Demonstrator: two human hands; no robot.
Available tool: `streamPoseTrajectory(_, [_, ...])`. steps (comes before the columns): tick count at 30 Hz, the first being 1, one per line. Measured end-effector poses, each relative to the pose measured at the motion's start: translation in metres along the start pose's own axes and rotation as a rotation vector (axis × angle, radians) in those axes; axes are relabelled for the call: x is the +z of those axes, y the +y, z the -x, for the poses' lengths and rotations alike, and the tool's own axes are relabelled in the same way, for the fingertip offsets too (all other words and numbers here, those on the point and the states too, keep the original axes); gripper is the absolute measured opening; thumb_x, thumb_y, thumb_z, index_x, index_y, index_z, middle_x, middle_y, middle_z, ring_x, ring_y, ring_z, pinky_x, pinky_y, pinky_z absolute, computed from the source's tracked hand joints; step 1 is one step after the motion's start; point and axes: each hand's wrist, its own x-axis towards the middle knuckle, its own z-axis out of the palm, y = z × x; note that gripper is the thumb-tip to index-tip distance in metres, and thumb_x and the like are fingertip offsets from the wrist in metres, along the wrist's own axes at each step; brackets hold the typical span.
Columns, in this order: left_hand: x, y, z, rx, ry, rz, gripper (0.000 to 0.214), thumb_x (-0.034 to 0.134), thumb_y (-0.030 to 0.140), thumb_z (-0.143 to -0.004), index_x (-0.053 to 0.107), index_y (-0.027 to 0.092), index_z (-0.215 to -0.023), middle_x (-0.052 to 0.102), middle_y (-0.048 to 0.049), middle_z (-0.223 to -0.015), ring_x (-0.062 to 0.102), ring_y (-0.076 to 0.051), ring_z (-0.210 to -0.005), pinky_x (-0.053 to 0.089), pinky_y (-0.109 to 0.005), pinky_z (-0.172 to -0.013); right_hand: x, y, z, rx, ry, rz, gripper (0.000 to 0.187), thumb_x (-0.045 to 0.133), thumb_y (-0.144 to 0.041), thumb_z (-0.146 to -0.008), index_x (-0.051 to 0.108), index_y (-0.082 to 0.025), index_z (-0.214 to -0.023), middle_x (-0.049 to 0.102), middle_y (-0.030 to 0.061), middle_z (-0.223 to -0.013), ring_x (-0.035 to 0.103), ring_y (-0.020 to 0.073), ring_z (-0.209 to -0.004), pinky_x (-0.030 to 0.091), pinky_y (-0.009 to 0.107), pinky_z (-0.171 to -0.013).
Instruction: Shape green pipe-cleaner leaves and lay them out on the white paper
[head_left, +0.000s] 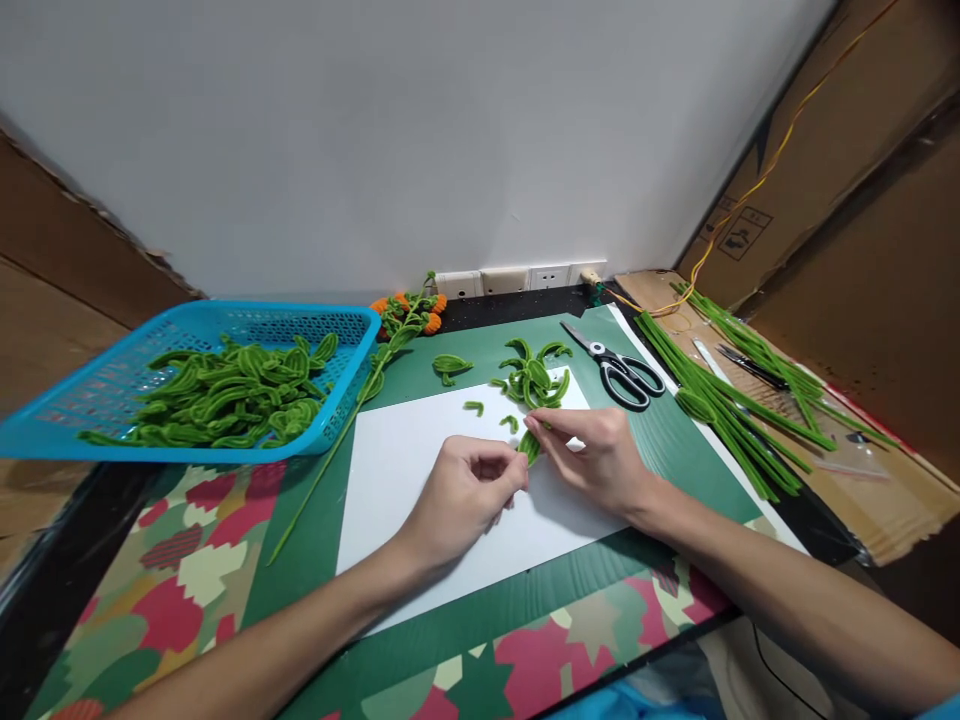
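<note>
head view: the left hand [465,490] and right hand [592,455] each have a closed fingertip grip on 1 green leaf [529,446] over the white sheet [405,490] on the counter. judging by the stock, many bent leaves fill the blue basket [187,452], a small pile [532,380] lies beyond, and the straight stems [720,400] are not yet bent.

Ctr frame: left grip [465,492] & right grip [600,462] both pinch a small green fuzzy pipe-cleaner leaf [529,446] over a white paper sheet [405,470]. Loose green pipe-cleaner leaf pile [534,380] just above them, black-handled steel scissors [621,374] to its right. Blue plastic mesh basket [187,312] w/ more leaves, left edge.
</note>
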Motion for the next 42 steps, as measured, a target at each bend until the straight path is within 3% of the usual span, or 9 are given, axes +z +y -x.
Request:
streamPoseTrajectory(6, [0.003, 0.001, 0.004, 0.022, 0.022, -0.033, 0.041, 0.063, 0.046, -0.098, 0.068, 0.015, -0.072, 0.054, 0.0020, -0.052, 0.046, -0.008, -0.043, 0.035, -0.019, -0.042, -0.002, 0.004, 0.000, -0.062, 0.061, 0.053, 0.025, 0.052, -0.023, -0.108, 0.075, -0.016, -0.109, 0.081, 0.0062, -0.086, 0.069, 0.0123, -0.060, 0.051, 0.022, -0.056])
streamPoseTrajectory(12, [0.003, 0.000, 0.004, -0.009, -0.014, -0.049, 0.042, 0.064, 0.045, -0.097, 0.070, 0.014, -0.069, 0.051, 0.0016, -0.047, 0.043, -0.008, -0.039, 0.032, -0.020, -0.039, 0.000, 0.009, 0.004, -0.063, -0.013, 0.198, 0.036, 0.048, -0.023, -0.110, 0.071, -0.017, -0.083, 0.068, 0.0000, -0.060, 0.056, 0.0100, -0.046, 0.042, 0.023, -0.049])
streamPoseTrajectory(19, [0.004, 0.001, 0.004, -0.016, 0.035, 0.018, 0.041, 0.071, 0.048, -0.091, 0.068, 0.015, -0.067, 0.053, 0.0017, -0.050, 0.047, -0.008, -0.040, 0.034, -0.019, -0.039, -0.001, 0.000, 0.003, -0.029, 0.041, 0.005, 0.016, 0.062, -0.021, -0.103, 0.077, -0.018, -0.107, 0.084, 0.0049, -0.090, 0.076, 0.0141, -0.064, 0.058, 0.023, -0.057])
streamPoseTrajectory(25, [0.004, 0.004, 0.008, -0.014, -0.015, -0.002, 0.042, 0.071, 0.046, -0.092, 0.067, 0.015, -0.064, 0.053, 0.0012, -0.047, 0.044, -0.008, -0.038, 0.030, -0.020, -0.039, -0.001, -0.007, 0.006, -0.126, 0.050, 0.101, 0.017, 0.058, -0.018, -0.106, 0.075, -0.017, -0.107, 0.083, 0.0065, -0.089, 0.076, 0.0146, -0.066, 0.056, 0.023, -0.061])
streamPoseTrajectory(30, [0.002, 0.003, 0.007, -0.034, -0.126, 0.026, 0.041, 0.072, 0.046, -0.092, 0.069, 0.015, -0.066, 0.058, -0.0005, -0.050, 0.049, -0.009, -0.040, 0.038, -0.020, -0.041, 0.000, -0.004, 0.008, -0.152, -0.084, 0.253, 0.027, 0.048, -0.018, -0.108, 0.073, -0.018, -0.096, 0.077, 0.0039, -0.073, 0.065, 0.0130, -0.054, 0.045, 0.024, -0.053])
streamPoseTrajectory(32, [0.002, 0.003, 0.007, -0.032, -0.135, 0.021, 0.040, 0.072, 0.045, -0.093, 0.070, 0.014, -0.067, 0.060, -0.0010, -0.052, 0.050, -0.009, -0.042, 0.039, -0.020, -0.042, -0.001, -0.004, 0.008, -0.143, -0.067, 0.217, 0.026, 0.049, -0.018, -0.107, 0.073, -0.018, -0.097, 0.078, 0.0042, -0.075, 0.066, 0.0131, -0.056, 0.047, 0.024, -0.054])
streamPoseTrajectory(36, [0.003, 0.002, 0.005, 0.004, -0.064, 0.044, 0.039, 0.071, 0.047, -0.094, 0.070, 0.014, -0.072, 0.062, -0.0005, -0.058, 0.050, -0.007, -0.043, 0.038, -0.018, -0.040, -0.006, -0.006, 0.004, -0.086, 0.055, 0.037, 0.019, 0.058, -0.018, -0.106, 0.076, -0.020, -0.109, 0.083, 0.0061, -0.093, 0.077, 0.0160, -0.073, 0.060, 0.025, -0.065])
streamPoseTrajectory(39, [0.003, 0.000, 0.003, 0.000, 0.057, 0.102, 0.036, 0.074, 0.048, -0.093, 0.071, 0.014, -0.082, 0.067, -0.0011, -0.064, 0.054, -0.008, -0.041, 0.038, -0.018, -0.036, -0.008, -0.005, 0.003, -0.104, 0.063, -0.008, 0.020, 0.061, -0.015, -0.103, 0.077, -0.019, -0.115, 0.084, 0.0074, -0.098, 0.080, 0.0182, -0.080, 0.064, 0.028, -0.072])
streamPoseTrajectory(42, [0.002, -0.001, 0.002, -0.004, 0.071, 0.159, 0.036, 0.076, 0.050, -0.092, 0.074, 0.014, -0.098, 0.073, -0.0036, -0.071, 0.061, -0.011, -0.043, 0.041, -0.019, -0.035, -0.008, -0.001, 0.004, -0.135, 0.071, -0.039, 0.029, 0.059, -0.008, -0.102, 0.075, -0.020, -0.123, 0.084, 0.0071, -0.103, 0.081, 0.0184, -0.087, 0.066, 0.030, -0.077])
